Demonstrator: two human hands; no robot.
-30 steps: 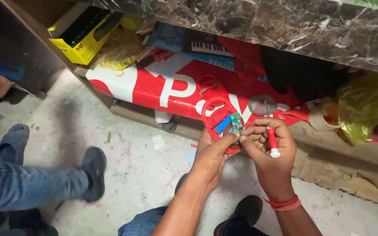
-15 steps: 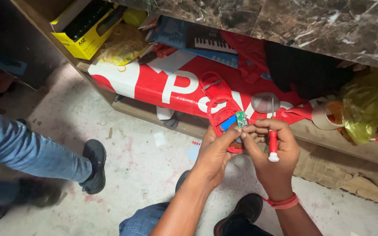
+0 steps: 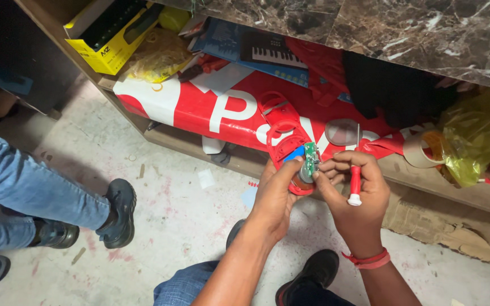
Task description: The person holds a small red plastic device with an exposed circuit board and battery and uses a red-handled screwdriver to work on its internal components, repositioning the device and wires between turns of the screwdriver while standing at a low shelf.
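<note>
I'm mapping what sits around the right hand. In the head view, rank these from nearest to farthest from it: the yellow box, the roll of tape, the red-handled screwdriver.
From the right hand:
1. Red-handled screwdriver, held in that hand.
2. Roll of tape, on the shelf up and to the right.
3. Yellow box, on the shelf far upper left.

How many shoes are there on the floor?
4 at least: a dark shoe and another at left, on a bystander in jeans; two black shoes below the person's arms, partly hidden. Others may be out of view.
</note>
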